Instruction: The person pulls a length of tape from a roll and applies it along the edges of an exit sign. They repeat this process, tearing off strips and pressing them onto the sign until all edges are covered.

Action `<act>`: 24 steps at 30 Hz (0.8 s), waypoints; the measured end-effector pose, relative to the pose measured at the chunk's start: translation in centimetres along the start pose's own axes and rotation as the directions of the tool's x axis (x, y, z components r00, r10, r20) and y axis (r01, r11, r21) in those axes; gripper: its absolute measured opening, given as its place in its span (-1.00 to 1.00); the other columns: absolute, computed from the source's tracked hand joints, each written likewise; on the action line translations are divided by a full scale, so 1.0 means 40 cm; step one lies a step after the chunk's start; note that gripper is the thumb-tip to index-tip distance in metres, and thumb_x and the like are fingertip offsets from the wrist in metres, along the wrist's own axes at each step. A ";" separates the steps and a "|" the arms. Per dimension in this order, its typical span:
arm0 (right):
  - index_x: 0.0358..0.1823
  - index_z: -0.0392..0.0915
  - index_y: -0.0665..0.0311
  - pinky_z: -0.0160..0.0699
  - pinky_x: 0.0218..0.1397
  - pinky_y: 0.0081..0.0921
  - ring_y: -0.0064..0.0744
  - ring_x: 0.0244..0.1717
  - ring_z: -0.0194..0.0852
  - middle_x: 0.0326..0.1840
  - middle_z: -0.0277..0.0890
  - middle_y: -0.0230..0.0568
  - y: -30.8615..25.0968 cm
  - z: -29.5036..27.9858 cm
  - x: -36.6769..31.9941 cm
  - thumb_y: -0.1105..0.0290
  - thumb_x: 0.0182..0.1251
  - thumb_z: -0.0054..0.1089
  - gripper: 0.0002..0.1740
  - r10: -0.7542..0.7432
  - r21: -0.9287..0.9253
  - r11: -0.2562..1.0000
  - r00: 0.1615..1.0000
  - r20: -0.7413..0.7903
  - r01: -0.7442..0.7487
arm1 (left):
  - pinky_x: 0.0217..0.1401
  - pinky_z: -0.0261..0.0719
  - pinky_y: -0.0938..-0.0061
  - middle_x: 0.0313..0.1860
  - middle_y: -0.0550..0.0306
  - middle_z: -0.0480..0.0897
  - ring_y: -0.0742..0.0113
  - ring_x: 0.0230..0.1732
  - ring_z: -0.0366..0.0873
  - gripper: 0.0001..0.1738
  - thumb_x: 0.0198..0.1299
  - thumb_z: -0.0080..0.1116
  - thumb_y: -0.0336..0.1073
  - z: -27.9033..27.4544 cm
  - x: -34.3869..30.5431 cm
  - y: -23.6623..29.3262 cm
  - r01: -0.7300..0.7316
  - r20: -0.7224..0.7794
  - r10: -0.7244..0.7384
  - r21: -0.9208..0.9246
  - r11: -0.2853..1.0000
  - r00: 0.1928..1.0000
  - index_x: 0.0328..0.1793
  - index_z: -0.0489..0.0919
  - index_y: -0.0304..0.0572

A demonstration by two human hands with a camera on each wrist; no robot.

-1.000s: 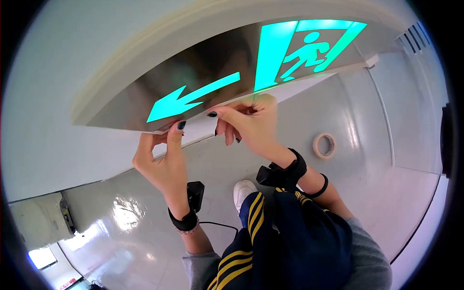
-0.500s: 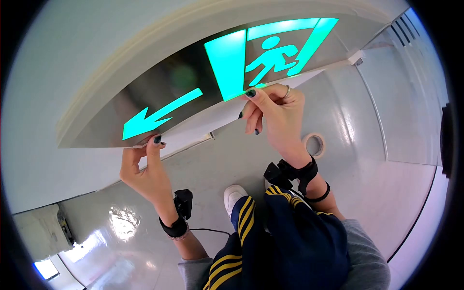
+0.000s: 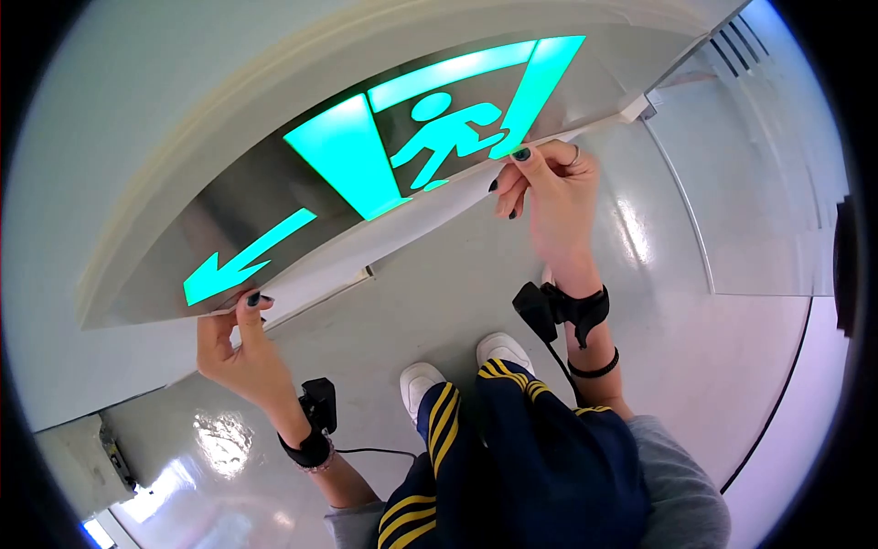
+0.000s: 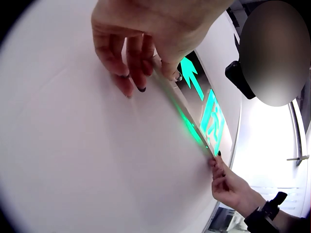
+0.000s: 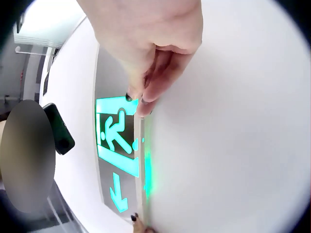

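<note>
A lit exit sign (image 3: pixel 343 197), a silver panel with a green arrow and a running figure in a doorway, is mounted on the white wall. My left hand (image 3: pixel 240 352) pinches its lower edge below the arrowhead, thumb on the front face and fingers behind. Farther along the same edge, my right hand (image 3: pixel 562 206) pinches below the right side of the green doorway. In the left wrist view, the left hand (image 4: pixel 153 34) is close up, its other fingers hanging loosely. The right wrist view shows the right thumb (image 5: pixel 130 92) against the panel's face, with fingertips at the edge.
White wall (image 5: pixel 233 121) lies behind and beneath the sign. Below is a shiny grey floor (image 3: pixel 439 293), where the person's white shoes (image 3: pixel 503 349) stand. A glass panel (image 3: pixel 750 201) is at the right. A cable (image 3: pixel 375 450) runs from the left wrist camera.
My right hand has slid right along the sign's lower edge, from beside the arrow to the doorway's right side. The left hand keeps its place. The tape roll on the floor is now mostly hidden.
</note>
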State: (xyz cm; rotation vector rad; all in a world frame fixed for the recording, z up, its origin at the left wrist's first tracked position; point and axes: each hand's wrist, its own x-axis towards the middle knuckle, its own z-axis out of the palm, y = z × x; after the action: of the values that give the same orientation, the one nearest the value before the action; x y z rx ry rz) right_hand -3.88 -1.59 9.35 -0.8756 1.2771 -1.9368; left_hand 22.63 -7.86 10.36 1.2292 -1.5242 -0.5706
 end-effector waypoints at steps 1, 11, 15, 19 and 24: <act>-0.45 0.59 0.43 0.34 -0.71 -0.70 -0.46 -0.72 0.51 -0.64 0.53 -0.16 -0.003 -0.011 0.003 0.45 0.24 0.14 -0.82 -0.024 0.003 1.000 1.000 0.000 0.024 | -0.31 0.42 0.62 -0.47 0.11 0.62 0.46 -0.47 0.53 -0.94 0.09 0.12 -0.50 0.001 -0.001 -0.001 0.001 0.003 -0.001 -0.009 1.000 1.000 -0.33 0.56 -0.37; -0.48 0.58 0.41 0.32 -0.71 -0.67 -0.49 -0.74 0.47 -0.65 0.53 -0.19 -0.023 -0.101 0.036 0.39 0.23 0.17 -0.79 -0.094 -0.062 0.994 0.994 -0.060 0.090 | -0.50 0.27 0.65 -0.55 0.14 0.57 0.49 -0.50 0.50 -0.80 0.26 0.03 -0.33 0.003 -0.002 -0.022 -0.078 -0.038 0.078 0.000 0.997 0.996 -0.31 0.52 -0.36; -0.47 0.57 0.42 0.33 -0.70 -0.67 -0.48 -0.74 0.47 -0.65 0.52 -0.18 -0.014 -0.138 0.053 0.40 0.24 0.15 -0.78 -0.127 -0.044 0.992 0.984 -0.126 0.122 | -0.47 0.30 0.64 -0.43 0.08 0.60 0.46 -0.48 0.51 -0.88 0.19 0.03 -0.43 -0.001 -0.004 -0.020 -0.043 -0.050 0.042 -0.008 0.999 0.998 -0.31 0.51 -0.38; -0.44 0.57 0.45 0.34 -0.71 -0.66 -0.46 -0.74 0.47 -0.65 0.52 -0.17 -0.040 -0.169 0.062 0.41 0.26 0.12 -0.78 -0.184 -0.127 0.976 0.981 -0.062 0.175 | -0.47 0.30 0.63 -0.41 0.07 0.60 0.45 -0.48 0.51 -0.87 0.20 0.03 -0.42 -0.007 -0.007 -0.012 -0.056 -0.044 0.055 -0.006 0.998 0.998 -0.28 0.52 -0.39; -0.41 0.57 0.44 0.34 -0.72 -0.65 -0.45 -0.72 0.49 -0.61 0.53 -0.15 -0.039 -0.210 0.072 0.44 0.27 0.08 -0.80 -0.169 -0.099 0.980 0.985 0.034 0.172 | -0.47 0.28 0.63 -0.44 0.10 0.59 0.46 -0.49 0.51 -0.85 0.20 0.05 -0.39 -0.011 -0.007 -0.028 -0.057 -0.075 0.055 -0.021 0.998 0.996 -0.24 0.53 -0.38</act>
State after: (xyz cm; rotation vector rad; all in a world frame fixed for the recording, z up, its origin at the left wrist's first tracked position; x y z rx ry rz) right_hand -12.55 0.80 8.78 -1.0892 1.3333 -1.9983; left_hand 23.45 -7.92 9.44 1.1738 -1.4810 -0.4990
